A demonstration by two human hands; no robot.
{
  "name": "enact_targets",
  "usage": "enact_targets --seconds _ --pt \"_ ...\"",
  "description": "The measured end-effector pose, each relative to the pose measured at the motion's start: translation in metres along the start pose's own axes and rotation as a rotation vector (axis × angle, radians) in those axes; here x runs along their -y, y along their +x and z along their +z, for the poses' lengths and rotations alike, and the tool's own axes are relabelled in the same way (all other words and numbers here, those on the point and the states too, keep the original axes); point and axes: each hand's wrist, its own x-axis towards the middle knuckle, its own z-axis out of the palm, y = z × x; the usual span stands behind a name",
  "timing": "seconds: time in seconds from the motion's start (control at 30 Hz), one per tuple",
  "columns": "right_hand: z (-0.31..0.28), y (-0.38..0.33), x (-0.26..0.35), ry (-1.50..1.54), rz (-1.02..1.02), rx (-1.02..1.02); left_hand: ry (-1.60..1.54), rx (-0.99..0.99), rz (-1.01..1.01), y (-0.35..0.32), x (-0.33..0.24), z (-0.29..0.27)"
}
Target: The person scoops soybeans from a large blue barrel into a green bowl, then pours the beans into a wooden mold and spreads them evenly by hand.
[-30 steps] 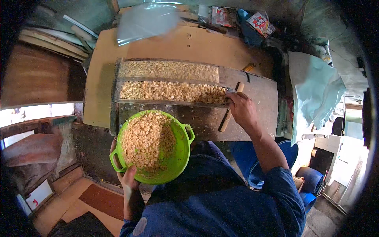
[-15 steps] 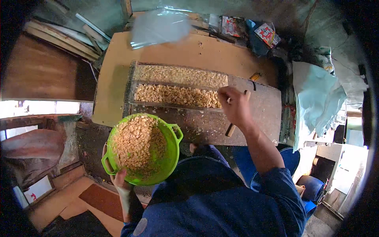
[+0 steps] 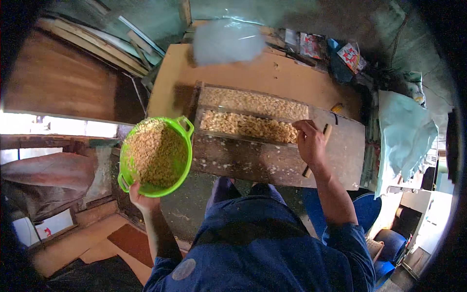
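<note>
Right hand (image 3: 312, 142) at the right end of the near row of pale chips (image 3: 245, 127).
The row runs left to right, leftward from that hand's bent, narrowly gathered fingers; whether they pinch anything, I cannot tell. The left hand (image 3: 142, 196), farther from it, grips the green bowl (image 3: 182, 168) at left. Far right, a red-and-white packet (image 3: 351, 57) bears print.

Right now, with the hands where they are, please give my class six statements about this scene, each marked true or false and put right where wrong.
1. The left hand holds the green bowl. True.
2. The bowl is empty. False: beige pieces lie in it.
3. The right hand is at the nearer row's right end. True.
4. The right hand grips the bowl. False: they are apart.
5. A wooden stick lies by the right hand. True.
6. There is only one row. False: a farther row runs alongside.
</note>
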Motion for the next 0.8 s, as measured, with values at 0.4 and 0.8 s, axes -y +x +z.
enact_targets --seconds 0.4,0.8 --pt "-0.011 -0.040 -0.038 0.200 0.328 -0.297 -0.273 -0.183 -0.024 0.107 0.047 0.010" --pt "-0.024 -0.072 -0.043 -0.121 0.504 -0.420 -0.325 -0.218 -0.098 0.145 0.104 -0.028"
